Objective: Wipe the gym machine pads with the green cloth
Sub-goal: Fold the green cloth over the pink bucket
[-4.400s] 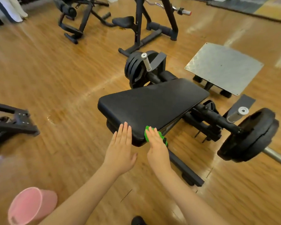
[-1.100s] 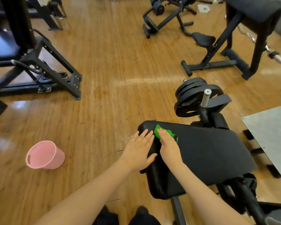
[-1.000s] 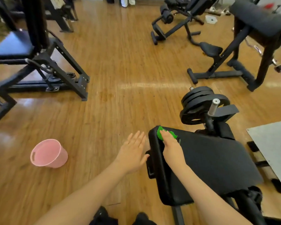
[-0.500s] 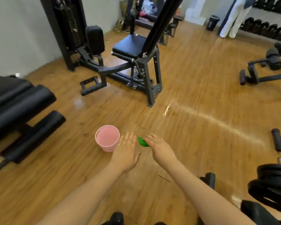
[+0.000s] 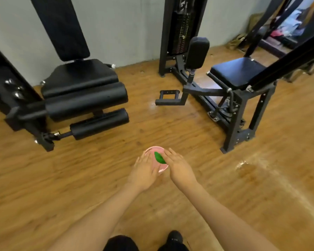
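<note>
Seen from the head camera, a person is standing on a wooden gym floor [image 5: 80, 178] with both arms reaching forward over a pink bucket [image 5: 157, 158]. The right hand [image 5: 178, 166] is holding the green cloth [image 5: 159, 158] under its fingers, the cloth showing just above the bucket's opening; whether it is touching the bucket cannot be told. The left hand [image 5: 145, 169] is hovering beside it, fingers straight and close together, gripping nothing. Ahead, a leg machine's black roller pads [image 5: 85, 102] and a seat pad [image 5: 237, 71] are waiting, well apart from the hands. The step appears to be refreshing the cloth: dipping it fully, then wringing it firmly over the bucket with both hands, should be keeping drips off the already glossy floor before the next pad is wiped.
</note>
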A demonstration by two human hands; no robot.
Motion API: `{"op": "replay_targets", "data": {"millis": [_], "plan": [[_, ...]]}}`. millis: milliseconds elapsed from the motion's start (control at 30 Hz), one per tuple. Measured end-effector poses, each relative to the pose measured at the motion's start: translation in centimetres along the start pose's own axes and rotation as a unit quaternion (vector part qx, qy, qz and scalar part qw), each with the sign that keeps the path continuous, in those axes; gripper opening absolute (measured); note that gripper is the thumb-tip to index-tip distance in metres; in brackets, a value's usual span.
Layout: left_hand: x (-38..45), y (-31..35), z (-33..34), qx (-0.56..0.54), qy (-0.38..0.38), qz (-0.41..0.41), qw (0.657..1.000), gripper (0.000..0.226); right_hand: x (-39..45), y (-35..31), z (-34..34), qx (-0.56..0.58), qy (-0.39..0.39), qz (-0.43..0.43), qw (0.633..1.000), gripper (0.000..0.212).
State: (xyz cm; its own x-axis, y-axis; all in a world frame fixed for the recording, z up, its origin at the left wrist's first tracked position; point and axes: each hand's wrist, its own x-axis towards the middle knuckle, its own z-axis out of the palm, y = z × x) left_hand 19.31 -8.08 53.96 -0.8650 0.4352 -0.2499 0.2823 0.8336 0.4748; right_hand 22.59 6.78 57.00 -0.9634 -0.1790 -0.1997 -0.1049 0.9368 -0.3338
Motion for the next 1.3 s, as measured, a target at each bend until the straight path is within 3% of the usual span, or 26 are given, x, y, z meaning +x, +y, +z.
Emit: {"op": "replay_targets", "data": {"millis": [67, 133, 200, 267, 400, 500, 600, 700, 833, 933, 1033, 1133, 1200, 1300], "plan": [[1.7, 1.8, 0.0, -0.216, 0.066, -0.086, 0.97, 0.039, 1.2, 1.3, -0.2, 0.005, -0.007, -0.041, 0.999, 0.078], [3.5, 3.2, 0.0, -0.392, 0.131, -0.193, 0.89, 0.027, 2.0, 2.3, -0.4, 0.009, -0.002, -0.079, 0.997, 0.074], [5.0, 3.7, -0.2, -0.475, 0.169, -0.254, 0.826, 0.022, 2.9, 3.4, -0.1, 0.018, -0.02, -0.1, 0.995, 0.065], [6.5, 4.0, -0.6, -0.517, 0.177, -0.281, 0.789, 0.023, 3.8, 4.5, 0.0, 0.042, -0.019, -0.108, 0.993, 0.064], [9.3, 4.1, -1.9, -0.503, 0.17, -0.262, 0.806, 0.023, 5.2, 6.5, -0.9, 0.202, 0.001, -0.048, 0.978, 0.056], [11.1, 4.2, -2.8, -0.503, 0.16, -0.243, 0.814, 0.02, 6.6, 8.5, -2.9, 0.292, 0.008, 0.05, 0.955, 0.066], [13.0, 3.9, -3.8, -0.474, 0.137, -0.221, 0.841, 0.019, 9.8, 9.6, -4.7, 0.275, 0.003, 0.076, 0.958, 0.068], [15.1, 3.5, -5.0, -0.459, 0.132, -0.178, 0.86, 0.021, 13.6, 9.7, -5.1, 0.249, -0.036, 0.044, 0.967, 0.058], [16.0, 2.6, -5.4, -0.411, 0.181, -0.168, 0.877, 0.021, 16.7, 10.2, -4.7, 0.263, -0.024, 0.05, 0.963, 0.018], [16.0, 2.2, -4.6, -0.36, 0.236, -0.198, 0.88, 0.017, 18.0, 10.7, -5.2, 0.226, 0.0, 0.01, 0.974, 0.012], [16.4, 2.7, -3.5, -0.343, 0.318, -0.236, 0.852, 0.015, 19.3, 11.2, -5.7, 0.238, 0.023, -0.048, 0.97, 0.011], [17.5, 3.8, -1.6, -0.392, 0.409, -0.268, 0.779, 0.016, 21.1, 12.2, -5.2, 0.263, 0.04, -0.065, 0.962, 0.008], [18.9, 4.4, 0.3, -0.469, 0.399, -0.284, 0.735, 0.014, 22.2, 13.4, -3.7, 0.291, 0.045, -0.057, 0.954, 0.007], [21.7, 3.7, 4.3, -0.577, 0.313, -0.272, 0.703, 0.024, 23.6, 15.5, 0.0, 0.34, 0.013, -0.043, 0.939, 0.007]]}}
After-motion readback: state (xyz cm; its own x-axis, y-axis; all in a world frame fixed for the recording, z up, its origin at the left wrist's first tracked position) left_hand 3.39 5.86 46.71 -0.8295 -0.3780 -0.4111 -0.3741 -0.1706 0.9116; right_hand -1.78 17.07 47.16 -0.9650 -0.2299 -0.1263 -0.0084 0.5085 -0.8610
